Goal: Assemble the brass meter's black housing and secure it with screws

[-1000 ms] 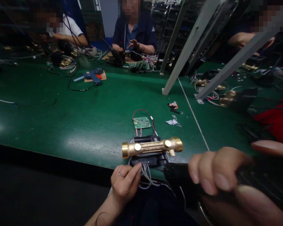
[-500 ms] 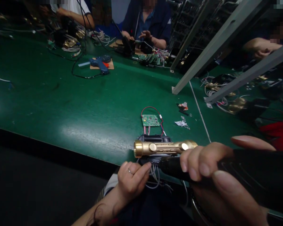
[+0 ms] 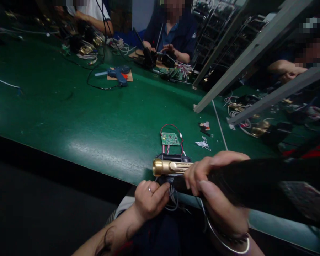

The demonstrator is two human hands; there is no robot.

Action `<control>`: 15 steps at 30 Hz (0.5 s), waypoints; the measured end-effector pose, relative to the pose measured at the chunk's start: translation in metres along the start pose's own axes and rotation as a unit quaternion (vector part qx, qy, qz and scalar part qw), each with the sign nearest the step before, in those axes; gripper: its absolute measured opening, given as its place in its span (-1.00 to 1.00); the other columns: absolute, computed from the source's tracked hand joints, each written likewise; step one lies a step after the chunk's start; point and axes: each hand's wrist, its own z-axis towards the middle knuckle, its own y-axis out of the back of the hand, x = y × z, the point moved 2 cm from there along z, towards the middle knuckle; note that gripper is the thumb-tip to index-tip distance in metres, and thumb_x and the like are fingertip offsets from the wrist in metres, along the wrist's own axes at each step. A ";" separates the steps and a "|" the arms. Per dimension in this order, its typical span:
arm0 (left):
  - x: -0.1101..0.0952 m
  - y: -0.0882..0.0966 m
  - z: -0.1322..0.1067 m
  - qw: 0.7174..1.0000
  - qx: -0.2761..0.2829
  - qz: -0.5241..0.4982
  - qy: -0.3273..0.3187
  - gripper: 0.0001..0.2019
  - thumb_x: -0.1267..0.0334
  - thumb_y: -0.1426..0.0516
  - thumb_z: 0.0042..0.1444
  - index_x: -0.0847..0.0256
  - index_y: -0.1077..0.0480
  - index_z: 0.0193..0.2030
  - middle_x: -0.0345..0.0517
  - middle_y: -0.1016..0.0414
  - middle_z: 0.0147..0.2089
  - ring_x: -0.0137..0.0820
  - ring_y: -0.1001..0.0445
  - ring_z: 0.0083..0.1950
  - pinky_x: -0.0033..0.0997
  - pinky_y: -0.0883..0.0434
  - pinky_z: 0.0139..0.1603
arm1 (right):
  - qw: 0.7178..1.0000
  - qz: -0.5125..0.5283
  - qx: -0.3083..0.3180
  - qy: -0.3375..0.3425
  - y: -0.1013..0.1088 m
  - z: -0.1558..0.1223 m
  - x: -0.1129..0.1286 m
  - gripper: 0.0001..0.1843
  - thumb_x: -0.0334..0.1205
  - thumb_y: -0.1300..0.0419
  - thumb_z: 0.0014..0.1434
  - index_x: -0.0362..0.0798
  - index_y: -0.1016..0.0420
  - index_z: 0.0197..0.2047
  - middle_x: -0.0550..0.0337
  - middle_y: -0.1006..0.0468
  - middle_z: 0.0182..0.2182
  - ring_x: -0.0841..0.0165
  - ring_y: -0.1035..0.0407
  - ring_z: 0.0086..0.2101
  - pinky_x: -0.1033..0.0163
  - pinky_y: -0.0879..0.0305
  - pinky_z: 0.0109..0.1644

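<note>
A brass pipe fitting (image 3: 160, 167) with a threaded end lies across a black housing (image 3: 173, 157) at the table's front edge. Grey cables (image 3: 173, 202) hang from the housing's near side. My left hand (image 3: 152, 197), ring on one finger, is closed in a pinch where these cables leave the housing. My right hand (image 3: 210, 177) wraps round a thick black hand tool (image 3: 256, 177), whose narrow front end points left toward my left fingertips; its exact kind is unclear. Behind the housing lies a green circuit board (image 3: 170, 139), joined by red and white wires.
A blue glue gun (image 3: 118, 74) rests on a piece of cardboard farther back. Paper scraps (image 3: 203, 143) lie right of the board. Grey metal posts (image 3: 224, 78) rise at the right. Across the green table (image 3: 96, 117), co-workers (image 3: 168, 39) sit among cables and brass parts.
My right hand and the black tool have moved left, now covering the right part of the brass fitting. My left hand stays at the cables. The view has shifted slightly.
</note>
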 end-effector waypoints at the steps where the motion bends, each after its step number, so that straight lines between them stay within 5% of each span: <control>1: 0.000 -0.001 0.000 1.000 -0.006 0.002 0.000 -0.89 0.39 -0.02 0.23 0.26 -0.34 -0.16 -0.23 -0.35 -0.55 -0.42 -0.26 -0.57 -0.37 -0.12 -0.55 | 1.000 0.005 0.016 0.005 -0.001 0.000 -0.003 -0.68 -0.40 -0.16 0.13 0.08 -0.25 -0.06 0.35 -0.28 -0.54 0.40 -0.24 -0.59 0.24 -0.22 -0.51; 6: -0.003 0.001 -0.001 1.000 -0.014 0.001 0.006 -0.87 0.40 0.00 0.25 0.28 -0.35 -0.14 -0.21 -0.37 -0.52 -0.43 -0.32 -0.53 -0.40 -0.21 -0.51 | 0.993 0.096 0.061 0.005 -0.001 0.007 -0.012 -0.58 -0.41 -0.16 0.10 0.11 -0.28 0.01 0.38 -0.30 -0.55 0.46 -0.22 -0.61 0.30 -0.19 -0.50; 8: -0.004 0.007 -0.002 1.000 -0.009 -0.005 0.023 -0.86 0.42 0.00 0.25 0.28 -0.37 -0.14 -0.19 -0.38 -0.49 -0.45 -0.35 -0.49 -0.43 -0.28 -0.45 | 0.987 0.158 0.027 0.004 0.013 0.008 -0.008 -0.61 -0.39 -0.17 0.07 0.09 -0.32 -0.02 0.38 -0.31 -0.56 0.48 -0.22 -0.61 0.32 -0.22 -0.49; 12: -0.009 0.028 0.007 0.998 -0.018 -0.023 0.054 -0.84 0.49 -0.04 0.21 0.27 -0.40 -0.15 -0.14 -0.43 -0.39 -0.46 -0.39 -0.39 -0.46 -0.36 -0.32 | 0.956 0.210 -0.202 -0.030 0.082 -0.008 -0.002 -0.66 -0.34 -0.22 -0.09 0.00 -0.41 -0.16 0.39 -0.25 -0.62 0.53 -0.12 -0.65 0.41 -0.20 -0.55; 15: -0.020 0.033 0.030 0.999 -0.040 -0.014 0.028 -0.80 0.52 -0.07 0.16 0.27 -0.41 -0.11 -0.10 -0.42 -0.32 -0.42 -0.39 -0.30 -0.43 -0.39 -0.21 | 0.898 0.191 -0.386 -0.092 0.143 -0.035 -0.009 -0.69 -0.35 -0.24 -0.22 -0.03 -0.42 -0.30 0.37 -0.19 -0.63 0.53 -0.09 -0.63 0.44 -0.24 -0.55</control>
